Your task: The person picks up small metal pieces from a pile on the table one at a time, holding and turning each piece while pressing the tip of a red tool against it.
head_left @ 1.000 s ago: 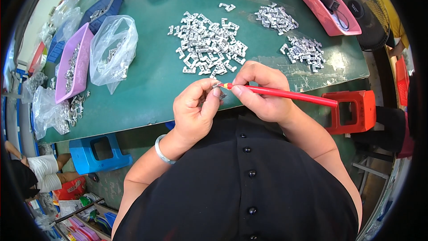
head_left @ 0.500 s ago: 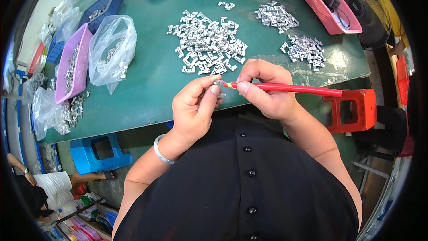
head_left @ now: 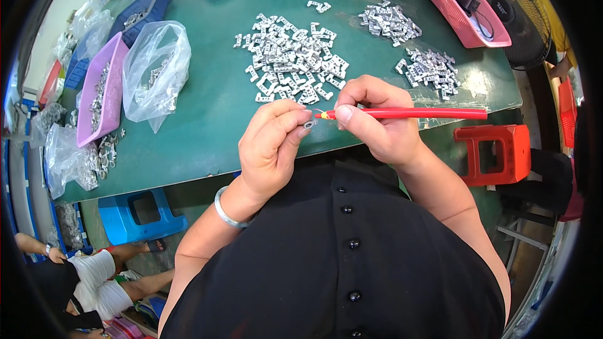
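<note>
My left hand (head_left: 271,147) pinches a small silver metal part (head_left: 308,124) between thumb and fingers, just above the table's near edge. In my right hand (head_left: 382,120) is a red marking pencil (head_left: 433,113), held almost level, its yellow-ended tip pointing left. That tip is right beside the metal part; whether they touch I cannot tell. Beyond my hands lies a big loose pile of similar silver parts (head_left: 292,56). Two smaller piles, a far one (head_left: 391,23) and a nearer one (head_left: 430,72), lie to its right.
Left on the green table (head_left: 207,88) are a clear plastic bag (head_left: 154,81), a purple basket (head_left: 103,94) and a blue bin (head_left: 147,16). A pink basket (head_left: 461,9) stands far right by a fan (head_left: 512,19). Blue (head_left: 138,216) and red (head_left: 502,154) stools flank me. Other people are at left.
The metal part has been turned and lowered slightly in my left fingers. The pencil has swung to a more level angle. At lower left, a seated person has shifted.
</note>
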{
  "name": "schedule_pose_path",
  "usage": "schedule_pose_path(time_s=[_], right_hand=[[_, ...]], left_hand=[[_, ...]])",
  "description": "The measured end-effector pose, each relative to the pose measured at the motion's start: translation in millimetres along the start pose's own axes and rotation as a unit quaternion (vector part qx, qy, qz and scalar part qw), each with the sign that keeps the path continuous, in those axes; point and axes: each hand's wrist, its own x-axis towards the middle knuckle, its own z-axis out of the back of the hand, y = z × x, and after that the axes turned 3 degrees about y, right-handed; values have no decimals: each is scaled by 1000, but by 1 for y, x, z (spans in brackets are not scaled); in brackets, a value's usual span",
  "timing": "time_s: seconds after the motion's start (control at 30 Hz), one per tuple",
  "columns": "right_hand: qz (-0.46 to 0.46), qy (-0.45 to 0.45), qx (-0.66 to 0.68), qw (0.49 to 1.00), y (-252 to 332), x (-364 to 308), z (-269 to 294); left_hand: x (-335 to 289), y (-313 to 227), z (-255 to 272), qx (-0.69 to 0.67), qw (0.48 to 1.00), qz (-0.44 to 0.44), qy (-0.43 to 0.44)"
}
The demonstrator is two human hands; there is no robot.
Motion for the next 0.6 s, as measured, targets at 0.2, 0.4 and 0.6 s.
schedule_pose_path(time_s=[0.2,0.4,0.6], right_hand=[[9,13,-4,1000,2,1,1],[23,27,-16,999,2,1,3],[52,35,-38,997,1,2,1]], left_hand=[[2,5,3,54,996,-77,2],[4,6,5,99,988,-122,-4],[5,7,3,86,988,-129,-12]])
